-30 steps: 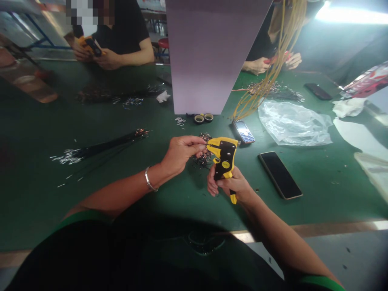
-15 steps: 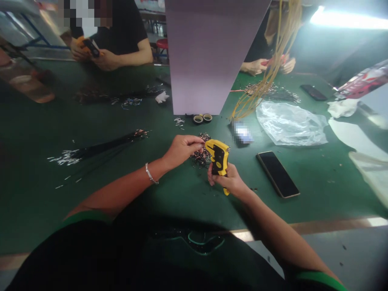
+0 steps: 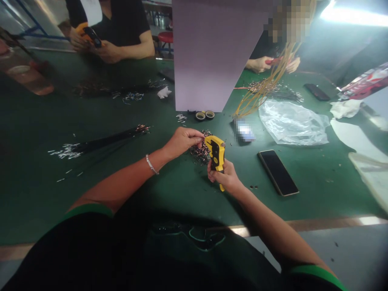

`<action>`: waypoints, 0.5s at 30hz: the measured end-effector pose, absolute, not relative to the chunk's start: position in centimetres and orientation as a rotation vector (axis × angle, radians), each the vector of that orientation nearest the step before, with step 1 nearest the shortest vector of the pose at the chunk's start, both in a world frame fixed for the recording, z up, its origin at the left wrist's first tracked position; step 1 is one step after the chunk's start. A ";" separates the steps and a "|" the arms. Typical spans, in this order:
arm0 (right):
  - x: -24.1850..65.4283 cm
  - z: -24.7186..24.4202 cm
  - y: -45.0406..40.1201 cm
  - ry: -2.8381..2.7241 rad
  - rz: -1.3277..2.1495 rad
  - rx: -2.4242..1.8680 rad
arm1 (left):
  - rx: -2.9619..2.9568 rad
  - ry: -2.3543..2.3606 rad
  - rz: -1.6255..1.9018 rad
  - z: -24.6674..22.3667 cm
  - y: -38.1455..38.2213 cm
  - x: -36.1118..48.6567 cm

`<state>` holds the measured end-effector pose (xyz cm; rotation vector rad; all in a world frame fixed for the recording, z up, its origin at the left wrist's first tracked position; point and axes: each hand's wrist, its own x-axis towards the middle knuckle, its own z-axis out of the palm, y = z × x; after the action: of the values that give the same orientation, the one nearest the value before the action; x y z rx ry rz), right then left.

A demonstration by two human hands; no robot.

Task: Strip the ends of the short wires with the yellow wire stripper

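My right hand is wrapped around the handle of a yellow and black wire stripper, held upright with its jaws toward the left. The fingers of my left hand are pinched together right at those jaws. Whatever is in the pinch is too small to make out. Beneath both hands lies a pile of short dark wire pieces with copper-coloured ends, partly covered by the hands and tool. To the left, a bundle of black wires with silvery tips rests on the green table.
A phone lies to the right, near a clear plastic bag. Two tape rolls sit before a pale upright panel. Yellow wires hang at the right. Across the table, two people hold tools.
The wire stripper has shifted slightly left and its handle has swung a little toward the left. My left hand keeps its pinch at the jaws. The whole view has moved slightly.
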<state>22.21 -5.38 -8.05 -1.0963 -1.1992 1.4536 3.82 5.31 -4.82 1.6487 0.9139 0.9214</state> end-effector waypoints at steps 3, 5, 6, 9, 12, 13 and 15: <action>22.1 -8.2 -5.2 -1.183 1.453 -1.096 | 1.658 0.909 0.921 -5.0 5.6 3.8; 22.0 -8.2 -5.1 -1.165 1.454 -1.103 | 1.639 0.919 0.918 -5.0 5.7 3.9; 21.9 -8.1 -5.1 -1.157 1.457 -1.107 | 1.629 0.924 0.914 -4.9 5.7 4.0; 21.9 -7.9 -4.9 -1.133 1.472 -1.116 | 1.621 0.937 0.905 -5.0 5.8 4.2; 21.8 -7.9 -4.7 -1.113 1.484 -1.099 | 1.646 0.933 0.917 -5.3 6.0 4.4; 21.8 -8.0 -4.7 -1.107 1.485 -1.092 | 1.651 0.926 0.925 -5.5 6.1 4.5; 21.9 -8.3 -4.5 -1.095 1.481 -1.086 | 1.656 0.920 0.935 -5.9 6.4 4.6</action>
<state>21.86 -4.49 -8.28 -1.0859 -1.0949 1.4813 4.57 6.35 -5.85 1.6562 0.9198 0.9355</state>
